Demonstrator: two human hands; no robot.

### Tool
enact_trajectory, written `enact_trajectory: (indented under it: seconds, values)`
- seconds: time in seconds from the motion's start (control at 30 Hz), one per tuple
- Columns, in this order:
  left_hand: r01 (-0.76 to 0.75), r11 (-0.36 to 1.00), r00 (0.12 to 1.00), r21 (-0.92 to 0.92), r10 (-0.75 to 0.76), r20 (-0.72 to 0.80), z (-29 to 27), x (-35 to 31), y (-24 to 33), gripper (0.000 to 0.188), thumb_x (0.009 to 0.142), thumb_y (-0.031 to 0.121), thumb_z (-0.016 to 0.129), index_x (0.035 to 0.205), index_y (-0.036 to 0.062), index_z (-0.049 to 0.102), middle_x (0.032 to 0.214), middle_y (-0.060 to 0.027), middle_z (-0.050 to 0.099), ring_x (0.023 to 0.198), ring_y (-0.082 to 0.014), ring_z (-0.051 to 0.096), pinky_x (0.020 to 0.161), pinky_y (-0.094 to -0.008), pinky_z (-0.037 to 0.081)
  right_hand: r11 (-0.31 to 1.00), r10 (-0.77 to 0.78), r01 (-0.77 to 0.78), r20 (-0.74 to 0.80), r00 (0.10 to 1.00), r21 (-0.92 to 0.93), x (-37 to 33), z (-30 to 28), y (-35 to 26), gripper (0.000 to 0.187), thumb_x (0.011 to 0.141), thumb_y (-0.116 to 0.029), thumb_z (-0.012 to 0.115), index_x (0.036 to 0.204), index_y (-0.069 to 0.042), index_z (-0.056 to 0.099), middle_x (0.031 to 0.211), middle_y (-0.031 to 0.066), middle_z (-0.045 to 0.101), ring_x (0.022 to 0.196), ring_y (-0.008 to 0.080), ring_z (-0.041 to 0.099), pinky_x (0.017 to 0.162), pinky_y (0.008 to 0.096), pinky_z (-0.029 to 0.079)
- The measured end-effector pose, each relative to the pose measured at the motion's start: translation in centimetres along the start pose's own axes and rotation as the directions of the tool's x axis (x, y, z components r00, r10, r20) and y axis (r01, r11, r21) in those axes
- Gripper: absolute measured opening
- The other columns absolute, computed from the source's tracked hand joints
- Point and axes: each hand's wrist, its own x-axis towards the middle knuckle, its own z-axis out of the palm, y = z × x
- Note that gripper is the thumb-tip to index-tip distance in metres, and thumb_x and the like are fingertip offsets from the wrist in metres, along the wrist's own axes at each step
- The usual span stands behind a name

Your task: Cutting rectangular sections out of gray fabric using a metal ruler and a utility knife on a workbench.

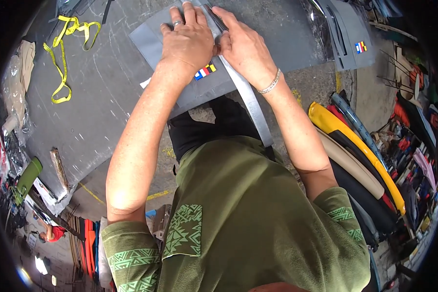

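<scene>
A grey flexible sheet (194, 98) with a small patch of coloured flags (205, 72) lies at the table's near edge. Across it runs a long silvery flat strip, like a metal ruler (248, 97), its near end sticking out past the edge towards my body. My left hand (187, 46) presses on the sheet beside the strip, fingers stretched out and a ring on one of them. Just to its right, my right hand (246, 51) is closed around a slim dark tool (216, 18) along the strip; its tip is hard to make out.
The dark grey table (97, 92) bears a tangled yellow tape (63, 58) at left. Another grey sheet with slots (350, 34) lies at far right. Rolls of material, one yellow roll (360, 151) among them, stand right of me. Plastic-wrapped items and a green roll (29, 180) line the left.
</scene>
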Motion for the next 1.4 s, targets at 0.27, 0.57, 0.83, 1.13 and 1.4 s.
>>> enact_trajectory:
  seconds: [0.27,0.57,0.83,1.13,1.4]
  values:
    - [0.013,0.998,0.998,0.056,-0.016,0.06,-1.7,-0.3,0.4,0.085,0.092,0.041,0.066,0.152,-0.0117,0.035,0.16,-0.0298,0.034,0.148,-0.0463,0.034,0.116,-0.056,0.038,0.999,-0.05,0.05,-0.012,0.999,-0.017,0.2,1.1,1.7,0.056,0.093,-0.007,0.054,0.148,-0.015,0.048,0.107,0.0232,0.071,0.1,0.0425,0.069,0.091,0.051,0.055]
    - [-0.002,0.999,0.999,0.046,0.001,0.037,0.4,-0.1,-0.2,0.076,0.095,0.033,0.06,0.152,-0.0115,0.036,0.16,-0.0299,0.034,0.148,-0.0472,0.035,0.115,-0.0572,0.038,0.993,-0.092,0.096,0.061,0.994,-0.067,0.6,-0.5,0.7,0.055,0.094,-0.006,0.056,0.148,-0.003,0.043,0.104,0.0276,0.069,0.098,0.0462,0.067,0.086,0.0532,0.054]
    - [0.002,1.0,0.994,0.024,-0.004,0.106,-2.4,0.0,0.8,0.087,0.094,0.043,0.064,0.154,-0.0108,0.033,0.162,-0.03,0.031,0.15,-0.0481,0.031,0.116,-0.0594,0.036,0.983,-0.114,0.11,-0.014,0.993,-0.148,-0.6,0.3,1.3,0.045,0.1,-0.014,0.056,0.143,-0.004,0.048,0.098,0.0211,0.07,0.088,0.0377,0.069,0.079,0.0466,0.056]
    - [-0.444,0.791,0.842,-0.421,0.208,-0.498,4.8,-0.1,-2.7,0.1,0.09,0.053,0.07,0.156,-0.0108,0.028,0.164,-0.0282,0.028,0.152,-0.047,0.027,0.12,-0.0567,0.032,0.997,-0.015,0.019,0.054,0.998,-0.068,-4.9,-1.2,0.6,0.061,0.09,-0.004,0.06,0.149,-0.011,0.046,0.101,0.0237,0.068,0.094,0.0437,0.068,0.087,0.0522,0.054]
    - [0.036,0.999,0.994,-0.041,-0.032,0.101,-2.1,0.1,0.9,0.103,0.088,0.054,0.072,0.156,-0.0095,0.028,0.165,-0.0274,0.027,0.152,-0.0464,0.027,0.119,-0.0559,0.033,0.994,0.097,-0.09,0.135,0.986,-0.057,-8.5,-2.7,0.4,0.059,0.093,-0.004,0.058,0.15,-0.012,0.044,0.104,0.0256,0.067,0.095,0.0445,0.067,0.087,0.0529,0.054]
